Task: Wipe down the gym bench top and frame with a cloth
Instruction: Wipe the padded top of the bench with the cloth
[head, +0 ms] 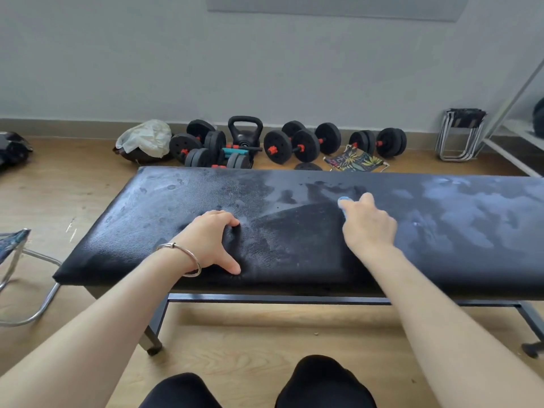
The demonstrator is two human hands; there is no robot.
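A long black padded bench top [294, 245] runs across the view, dusty grey in patches and darker where it has been wiped. Its dark metal frame [265, 299] shows beneath the front edge. My left hand [210, 240] rests on the pad near the front, fingers curled with the tips pressing into the padding and the thumb stretched out; it holds nothing. My right hand [366, 223] grips a small blue cloth [343, 201], mostly hidden under the fingers, and presses it against the middle of the pad.
Black dumbbells [294, 144] and a kettlebell [245, 132] lie on the wooden floor by the far wall, beside a plastic bag [145, 136]. A folded stool [460, 134] stands at the right. A chrome stool frame [26, 278] sits at the left. My knees [256, 387] are below.
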